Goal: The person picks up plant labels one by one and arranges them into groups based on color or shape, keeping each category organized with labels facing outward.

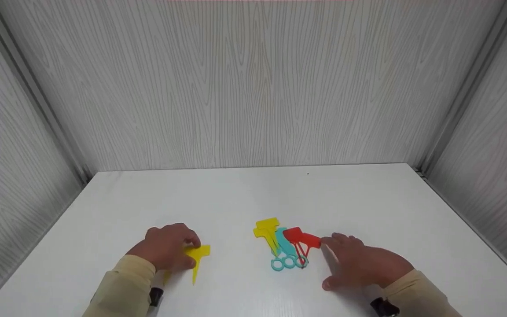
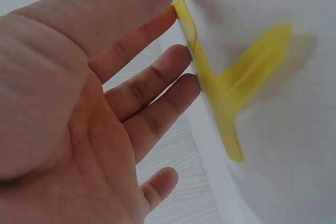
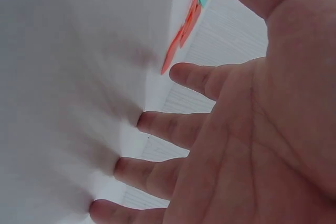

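In the head view my left hand (image 1: 172,246) is low over the table at left, thumb and index finger bent about the head of a yellow T-shaped plant label (image 1: 203,250). The left wrist view shows its fingertips (image 2: 184,59) along the edge of the yellow label (image 2: 252,77). A second yellow stem (image 1: 166,277) peeks out under that hand. My right hand (image 1: 359,259) rests on the table with fingers spread, its index fingertip right at the end of a red T-shaped label (image 1: 311,240). That red label (image 3: 170,53) lies just beyond the fingertip in the right wrist view.
Between the hands lies a loose group: yellow T-shaped labels (image 1: 267,223), turquoise pieces with ring ends (image 1: 277,264) and another red label (image 1: 293,234). The white table (image 1: 200,189) meets grey wood-grain panels (image 1: 253,88) at the back and both sides.
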Demonstrator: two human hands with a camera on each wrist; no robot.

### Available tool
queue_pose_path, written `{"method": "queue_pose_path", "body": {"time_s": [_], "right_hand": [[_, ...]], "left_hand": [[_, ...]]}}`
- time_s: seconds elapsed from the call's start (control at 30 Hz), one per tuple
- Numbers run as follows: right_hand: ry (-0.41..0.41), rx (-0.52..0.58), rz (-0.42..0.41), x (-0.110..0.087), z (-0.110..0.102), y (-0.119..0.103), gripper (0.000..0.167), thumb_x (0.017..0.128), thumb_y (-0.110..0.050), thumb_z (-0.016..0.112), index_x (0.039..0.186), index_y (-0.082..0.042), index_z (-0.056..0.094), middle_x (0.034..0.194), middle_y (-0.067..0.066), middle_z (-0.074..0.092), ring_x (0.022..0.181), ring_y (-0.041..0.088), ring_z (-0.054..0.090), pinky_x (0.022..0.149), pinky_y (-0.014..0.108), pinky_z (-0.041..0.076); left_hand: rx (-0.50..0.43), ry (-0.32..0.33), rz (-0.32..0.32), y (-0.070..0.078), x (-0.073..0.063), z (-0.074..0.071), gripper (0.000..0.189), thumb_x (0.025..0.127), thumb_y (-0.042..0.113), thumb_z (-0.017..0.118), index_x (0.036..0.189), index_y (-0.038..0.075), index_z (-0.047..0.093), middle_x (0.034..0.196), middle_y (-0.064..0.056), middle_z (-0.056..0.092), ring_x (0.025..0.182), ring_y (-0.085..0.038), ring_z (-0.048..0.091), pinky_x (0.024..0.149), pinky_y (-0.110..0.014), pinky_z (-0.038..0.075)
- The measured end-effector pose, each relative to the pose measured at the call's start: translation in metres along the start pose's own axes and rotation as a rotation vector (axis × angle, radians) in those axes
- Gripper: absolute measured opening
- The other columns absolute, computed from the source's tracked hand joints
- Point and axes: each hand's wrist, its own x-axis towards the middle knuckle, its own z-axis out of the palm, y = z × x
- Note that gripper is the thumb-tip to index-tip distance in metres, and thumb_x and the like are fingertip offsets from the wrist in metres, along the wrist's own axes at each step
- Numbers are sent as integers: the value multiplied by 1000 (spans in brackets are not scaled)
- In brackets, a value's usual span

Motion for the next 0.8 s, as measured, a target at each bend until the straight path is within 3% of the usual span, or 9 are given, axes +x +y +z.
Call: {"method": "queue_pose_path", "body": {"time_s": [0.17, 0.3, 0.43, 0.57, 0.8], "right_hand": [[126, -20, -89, 12, -16, -15, 73, 90, -47, 91, 151, -17, 64, 155, 14, 57, 138, 39, 55, 107, 71, 54], [199, -12, -171, 36, -29, -34, 48, 98, -35, 87, 139, -16, 74, 137, 7, 67, 123, 28, 63, 107, 55, 59], [161, 53, -185, 67, -30, -48, 45, 97, -30, 89, 138, -18, 76, 130, 1, 70, 118, 24, 66, 101, 44, 63], [81, 76, -170, 90, -27, -52, 49, 92, -25, 93, 138, -24, 77, 127, -2, 70, 115, 22, 67, 95, 43, 65], [-8, 15, -176, 106, -29, -54, 48, 89, -26, 95, 134, -31, 79, 122, -6, 71, 107, 20, 65, 97, 46, 65]], "left_hand": [[-6, 2, -16, -2, -3, 2, 32, 85, 25, 94, 113, 33, 80, 126, 8, 71, 123, -32, 62, 112, -68, 41], [-9, 7, -11, 0, -5, 9, 31, 84, 25, 96, 111, 31, 81, 123, 8, 71, 119, -28, 65, 112, -66, 39], [-12, -1, -7, 5, -10, 18, 32, 82, 25, 98, 109, 30, 82, 120, 9, 70, 117, -25, 67, 113, -64, 37], [-7, -6, 5, 11, -15, 24, 31, 83, 26, 98, 109, 30, 81, 119, 11, 70, 118, -23, 67, 112, -63, 38], [1, 2, 36, 15, -17, 25, 31, 84, 27, 97, 109, 31, 80, 120, 12, 70, 121, -22, 67, 111, -63, 40]]}}
